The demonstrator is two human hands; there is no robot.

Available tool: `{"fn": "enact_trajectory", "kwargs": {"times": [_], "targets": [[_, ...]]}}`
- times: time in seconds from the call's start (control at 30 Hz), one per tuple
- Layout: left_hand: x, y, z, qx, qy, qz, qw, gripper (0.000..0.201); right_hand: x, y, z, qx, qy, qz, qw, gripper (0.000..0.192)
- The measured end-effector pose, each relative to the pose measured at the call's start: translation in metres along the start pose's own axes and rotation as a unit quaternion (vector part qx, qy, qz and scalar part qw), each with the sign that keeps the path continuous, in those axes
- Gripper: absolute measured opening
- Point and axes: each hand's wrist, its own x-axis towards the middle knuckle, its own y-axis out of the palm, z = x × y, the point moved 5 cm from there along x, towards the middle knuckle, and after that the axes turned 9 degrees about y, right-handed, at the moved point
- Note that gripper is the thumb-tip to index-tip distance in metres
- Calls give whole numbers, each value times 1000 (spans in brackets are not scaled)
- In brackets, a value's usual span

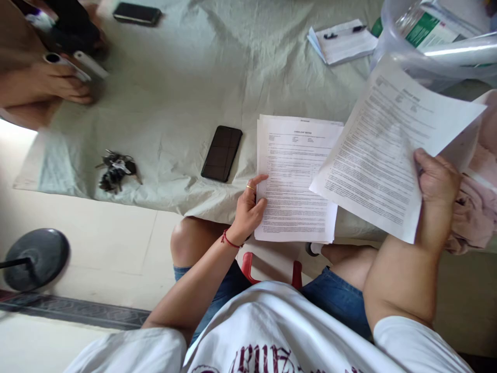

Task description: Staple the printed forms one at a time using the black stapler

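Note:
A stack of printed sheets (pixel 297 181) lies at the table's near edge, its lower end jutting past the cloth. My left hand (pixel 251 207), with a ring and a red bracelet, grips the stack's left edge, thumb and index finger on top and the other fingers out of sight. To the right, my right hand (pixel 438 178) pinches a lifted printed sheet (pixel 382 150) by its right side. That sheet is tilted and bent, and its lower left corner overlaps the stack. Whether it is one sheet or more, I cannot tell.
A black phone (pixel 222 154) and a bunch of keys (pixel 118 170) lie left on the green tablecloth (pixel 174 103). Farther back are another phone (pixel 137 14), a notepad with pens (pixel 344 41) and a clear plastic tub (pixel 388 31). Another person's hand (pixel 64 80) holds a white tube-like object.

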Motion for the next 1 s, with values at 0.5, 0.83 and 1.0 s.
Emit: {"fn": "enact_trajectory", "kwargs": {"times": [0.5,0.83,1.0], "targets": [[-1,-1,6,-8,9,2,1000,52,-5,7,8,47,20,16,999,2],[-1,-1,5,10,18,-1,1000,52,-62,64,18,33,30,192,980,40],[-1,3,5,-3,13,9,1000,55,-80,87,8,-10,-26,283,959,44]]}}
